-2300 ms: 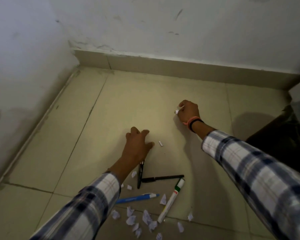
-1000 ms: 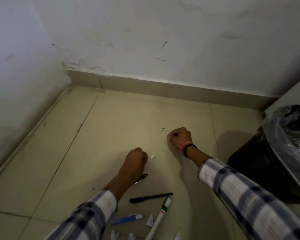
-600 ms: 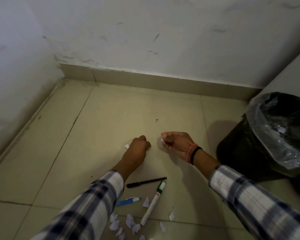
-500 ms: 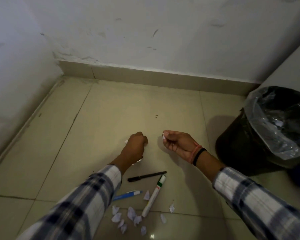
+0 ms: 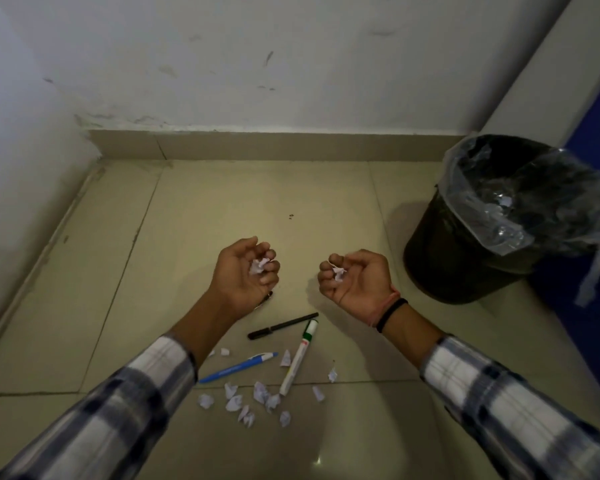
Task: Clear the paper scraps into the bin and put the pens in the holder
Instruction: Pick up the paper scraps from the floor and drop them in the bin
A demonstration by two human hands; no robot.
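Head view, one moment, floor corner with tiled surface. Item: left hand [image 5: 245, 271], palm turned up, fingers curled loosely around a small wad of paper scraps [image 5: 258, 265]. Item: right hand [image 5: 355, 280], likewise palm up, fingers cupped around a smaller scrap [image 5: 338, 273]; two bands at the wrist. Change noted: half a second ago the left hand was knuckles-up, pinching at the floor, and the right was only beginning to roll over; both now show their gathered paper and are lifted clear of the tiles. Reading: the far scraps appear collected, and the handfuls are ready to go to the bin [image 5: 499, 220], which stands to the right of the right hand, lined with a clear bag, with a few pale bits already inside. Against the earliest frame: the loose piece lying by the left fingers there is gone from the floor, and the bin, then barely at the frame edge, is now in full sight. Remaining on floor, nearer the person: black pen [image 5: 283, 326], marker [image 5: 299, 357], blue pen [image 5: 238, 367], another pen tip just showing beneath the left hand, and a scattered cluster of floor scraps [image 5: 253, 398] around and below the marker. Holder: not in view. Task judged early; pens untouched.
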